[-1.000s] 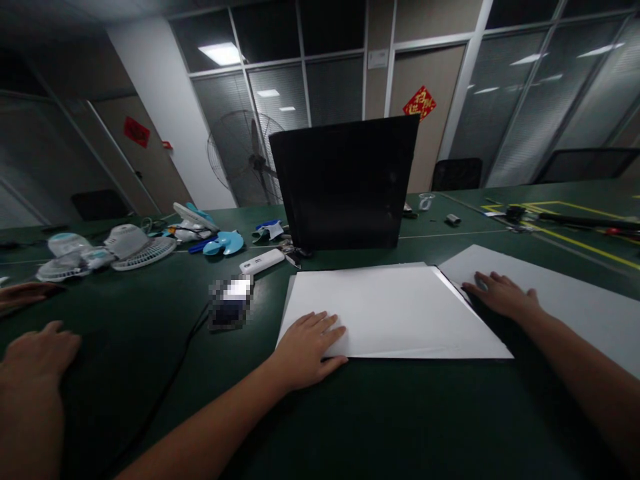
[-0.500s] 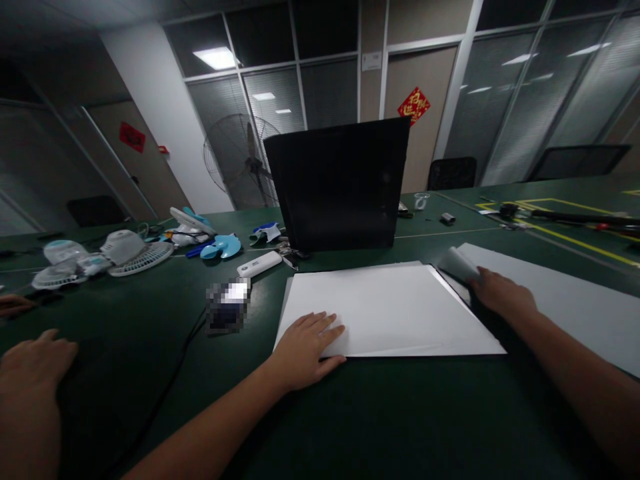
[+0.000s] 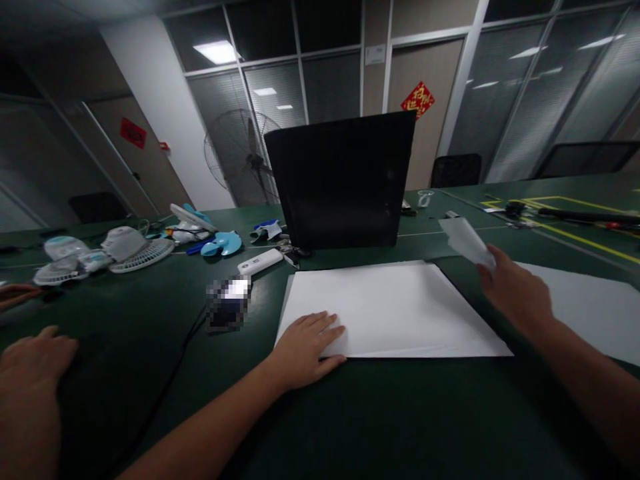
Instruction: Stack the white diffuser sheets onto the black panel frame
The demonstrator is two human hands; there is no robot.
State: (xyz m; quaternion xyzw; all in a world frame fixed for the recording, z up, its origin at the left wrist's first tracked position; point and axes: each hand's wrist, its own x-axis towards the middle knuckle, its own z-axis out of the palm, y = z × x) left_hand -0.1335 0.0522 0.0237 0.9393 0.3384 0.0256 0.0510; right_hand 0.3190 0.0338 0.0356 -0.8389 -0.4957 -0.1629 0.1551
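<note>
My left hand (image 3: 306, 353) lies flat with spread fingers on the lower left corner of a white paper sheet (image 3: 380, 307). The sheet rests on a dark, thin-edged backing on the table. Over to the right, my right hand (image 3: 517, 293) pinches a folded white tissue-like piece (image 3: 467, 241), lifted above the table beyond the sheet's right edge. Its exact material is not clear. Below and behind that hand, a second white sheet (image 3: 590, 307) lies partly covered by my forearm.
A black upright panel (image 3: 345, 183) stands behind the paper. To its left are a white power bank (image 3: 260, 262), a pixelated item with a cable (image 3: 229, 303) and white and blue fan parts (image 3: 135, 250). Another person's hand (image 3: 37, 360) rests at the far left.
My right hand has risen off the table, bringing the tissue-like piece up from beside the paper's right edge. My left hand stays in place.
</note>
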